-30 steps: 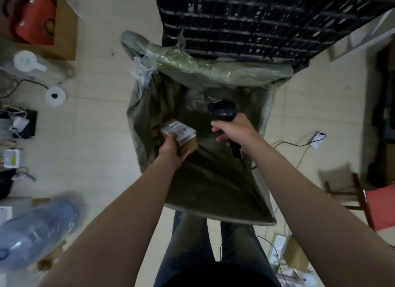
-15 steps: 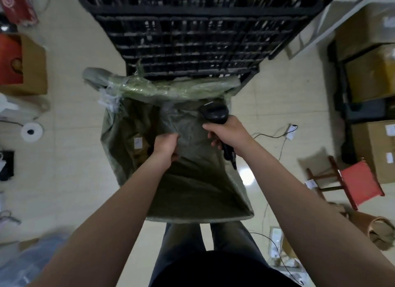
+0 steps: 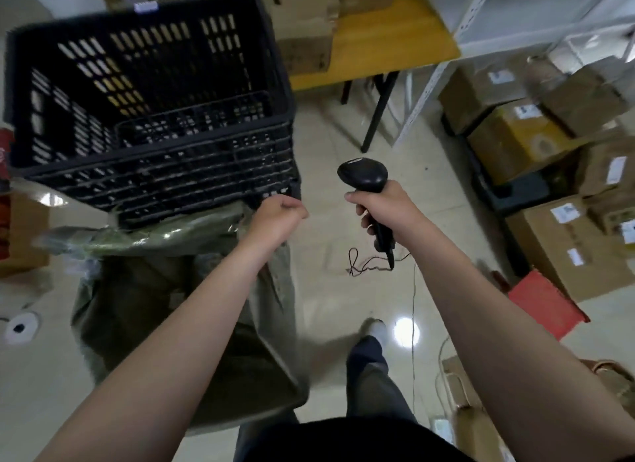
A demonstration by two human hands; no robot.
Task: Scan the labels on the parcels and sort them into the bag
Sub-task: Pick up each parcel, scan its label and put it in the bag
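Observation:
My right hand [image 3: 386, 209] grips the handle of a black barcode scanner [image 3: 364, 177], held over the bare floor with its head pointing away from me. My left hand [image 3: 280, 215] hovers with fingers curled and nothing visible in them, just above the right rim of the open green bag [image 3: 261, 355] and close to the corner of the black crate [image 3: 151, 117]. A pale label of a parcel [image 3: 177, 298] shows dimly inside the bag. Labelled cardboard parcels [image 3: 570, 252] are stacked at the right.
The scanner's cable [image 3: 364, 264] lies looped on the tiled floor. A red stool [image 3: 546, 303] stands at the right, a yellow table [image 3: 388, 38] with boxes at the back. A tape roll [image 3: 19, 327] lies at the left. My legs stand beside the bag.
My left hand let go of the small labelled box into the bag and came up empty to the bag's right rim. My view swung up and right; the scanner moved right, off the bag.

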